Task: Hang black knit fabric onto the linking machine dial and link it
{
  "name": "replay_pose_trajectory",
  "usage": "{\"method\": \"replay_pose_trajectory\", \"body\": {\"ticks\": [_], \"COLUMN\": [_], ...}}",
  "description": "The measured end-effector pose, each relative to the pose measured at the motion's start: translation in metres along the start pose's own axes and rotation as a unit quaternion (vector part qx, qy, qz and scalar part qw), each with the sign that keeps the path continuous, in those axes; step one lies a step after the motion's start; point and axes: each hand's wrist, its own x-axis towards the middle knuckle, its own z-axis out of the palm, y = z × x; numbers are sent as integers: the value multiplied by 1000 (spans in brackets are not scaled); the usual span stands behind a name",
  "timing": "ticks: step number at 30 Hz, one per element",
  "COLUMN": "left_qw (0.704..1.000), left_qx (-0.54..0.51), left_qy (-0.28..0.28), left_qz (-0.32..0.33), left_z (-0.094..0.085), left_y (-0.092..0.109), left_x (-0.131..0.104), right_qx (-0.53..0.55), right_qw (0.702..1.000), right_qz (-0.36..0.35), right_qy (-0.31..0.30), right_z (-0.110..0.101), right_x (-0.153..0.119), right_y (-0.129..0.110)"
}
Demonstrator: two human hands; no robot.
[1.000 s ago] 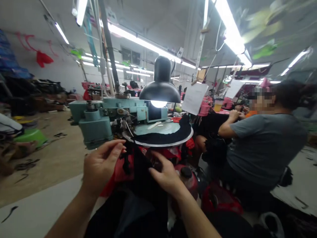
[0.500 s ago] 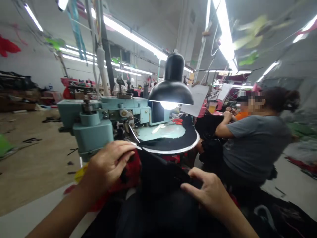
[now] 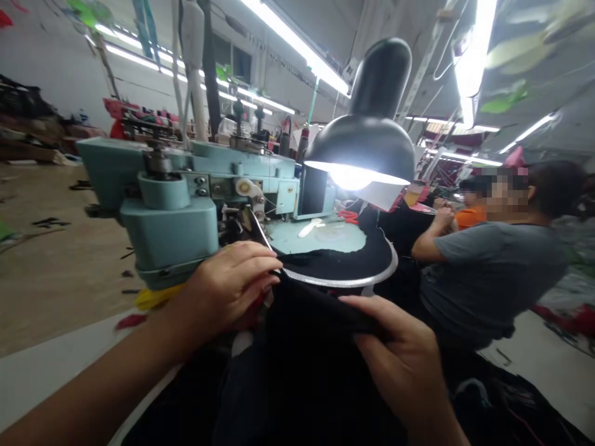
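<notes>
Black cloth (image 3: 316,353) hangs in front of the wearer and spreads down into the lap, its upper edge drawn out between both hands. The left hand (image 3: 237,279) pinches that edge at its upper corner, thumb and fingertips brought together right by the worktop's near rim. The right hand (image 3: 404,353) grips the same edge farther along and lower, fingers above and thumb below, with the fabric caught between them. The edge slopes down from left to right, fairly taut.

As for progress, the cloth is in hand and its edge is laid out, but no part of it can be seen under the machine's working parts. It is so dark that any stitching is lost to view, so how much is finished and how much is left I can't say.

Just beyond the hands is the rounded, pale green worktop (image 3: 288,240), with a black band (image 3: 334,267) along its silvery ribbed rim. On it lie a white piece (image 3: 310,228) and a red-handled tool (image 3: 348,217). A teal machine (image 3: 171,235) stands to the left, and a lit black lamp (image 3: 360,145) hangs over the worktop. Farther off to the right sits a person in a grey shirt (image 3: 499,266).
</notes>
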Motion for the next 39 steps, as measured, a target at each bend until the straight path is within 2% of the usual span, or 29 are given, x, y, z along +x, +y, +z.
{"method": "replay_pose_trajectory", "body": {"ticks": [2,5,7,9,11,12,14,16,18,20,22,24,25,26,27,29,33,34,36,38,39], "left_qw": [999,988,969,950,937,931,917,907,904,903,898,886,872,850,836,829,826,829,841,857,863], "left_qx": [-38,-125,-169,-215,-258,-278,-310,-325,-327,-330,-325,-293,-274,-270,-292,-348,-417,-423,-427,-420,-418], "left_qy": [-22,-78,-161,-210,-226,-230,-250,-268,-274,-275,-293,-356,-403,-449,-464,-438,-379,-367,-332,-297,-282], "left_qz": [21,55,82,91,74,60,37,22,6,-17,-38,-45,-46,-43,-34,-6,-7,-6,9,17,15], "left_z": [-2,0,6,15,23,27,34,38,39,37,35,36,37,40,43,52,68,70,72,71,70], "left_y": [8,25,32,31,25,21,12,6,1,0,4,10,12,12,11,4,-10,-12,-13,-13,-12], "left_x": [12,51,83,111,128,132,134,131,129,129,132,138,142,147,151,157,157,156,153,150,149], "right_qx": [-42,-85,-82,-22,113,182,240,177,85,102,229,337,353,342,315,277,382,387,340,287,282], "right_qw": [997,990,989,992,966,947,935,964,985,983,946,891,880,884,896,908,860,862,894,917,918], "right_qz": [-22,-15,32,119,215,248,255,198,142,153,228,293,309,315,313,312,338,325,286,271,276], "right_qy": [54,111,120,40,-84,-94,-47,-28,-44,-26,37,77,73,48,10,-32,-16,-30,-63,-56,-45], "right_z": [-5,-12,-13,-14,-17,-19,-25,-30,-35,-36,-32,-25,-21,-16,-11,2,28,32,39,41,42], "right_x": [4,14,16,10,-1,-7,-16,-19,-16,-9,-5,-4,-6,-8,-10,-14,-12,-10,-4,1,3], "right_y": [-14,-31,-27,-7,20,31,43,39,29,21,18,20,22,24,26,30,23,19,14,12,12]}}
